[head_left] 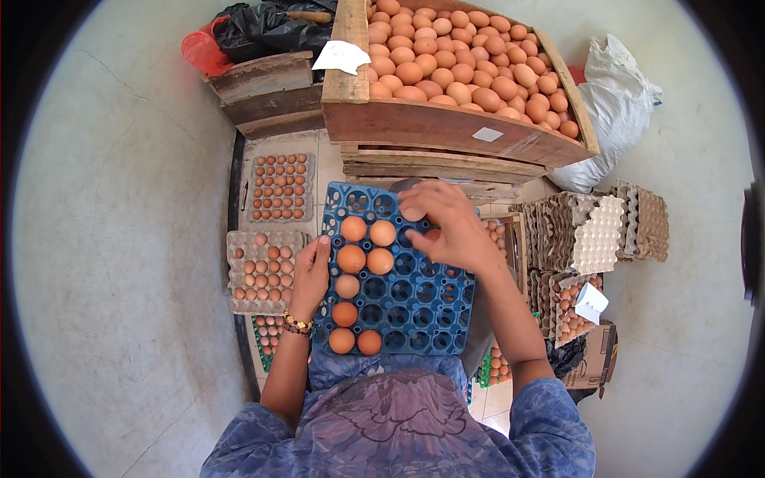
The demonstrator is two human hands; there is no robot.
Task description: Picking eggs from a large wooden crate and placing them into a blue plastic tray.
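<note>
A blue plastic egg tray (408, 304) rests over my lap. My left hand (311, 277) is closed on its left edge, thumb on top. Brown eggs (351, 258) fill most of the tray's left column, and a few more sit in the column beside it. Over the upper right part of the tray, my right hand (456, 225) has its fingers curled around a brown egg (413, 213). Another egg (432, 235) shows partly beneath that hand; whether it lies in the tray is hard to tell.
Ahead stands a wooden crate (446, 130) heaped with brown eggs. Cardboard trays of eggs (280, 188) lie on the tiled floor to the left. Stacked egg trays (570, 227) rise at the right, near a white sack (610, 111) and a cardboard box (594, 358).
</note>
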